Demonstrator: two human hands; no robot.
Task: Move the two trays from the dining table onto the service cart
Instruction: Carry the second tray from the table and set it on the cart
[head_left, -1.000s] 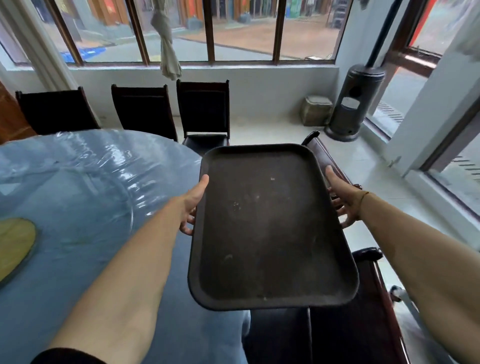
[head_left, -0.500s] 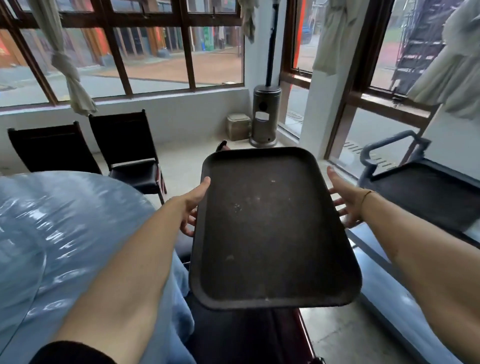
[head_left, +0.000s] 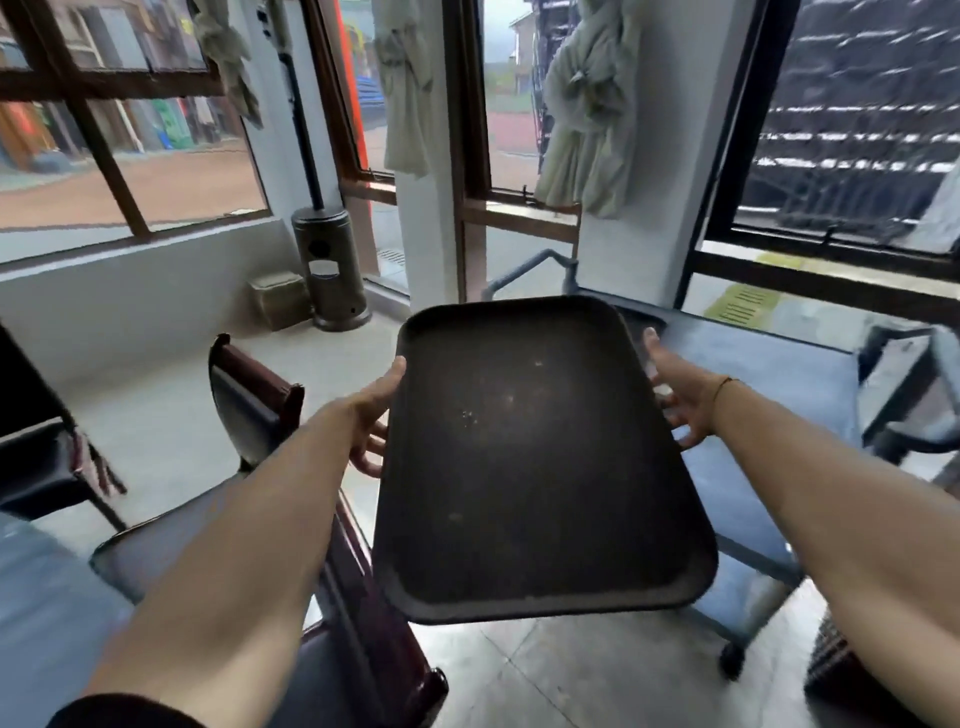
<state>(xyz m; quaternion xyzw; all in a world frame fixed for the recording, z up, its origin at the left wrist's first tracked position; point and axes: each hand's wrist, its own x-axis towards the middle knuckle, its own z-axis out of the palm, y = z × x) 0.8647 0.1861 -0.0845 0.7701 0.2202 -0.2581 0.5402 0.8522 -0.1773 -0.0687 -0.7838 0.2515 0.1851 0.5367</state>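
Dark tray (head_left: 524, 457) gripped by both hands | over blue cart (head_left: 753, 374) | tiled floor (head_left: 571, 670)

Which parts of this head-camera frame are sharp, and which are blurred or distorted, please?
Head view: the dark tray and both hands, left hand and right hand, read fairly sharp; the blue cart and right edge smear with motion blur; window frames bow from the wide-angle lens.

Soft, even daylight enters through the windows (head_left: 130, 156) ahead and to the right, casting only faint shadows. Motion blur smears the right edge and the chair (head_left: 47, 467) at left. Wide-angle distortion bends the window frames. The tray (head_left: 530, 467) shows dull glare.
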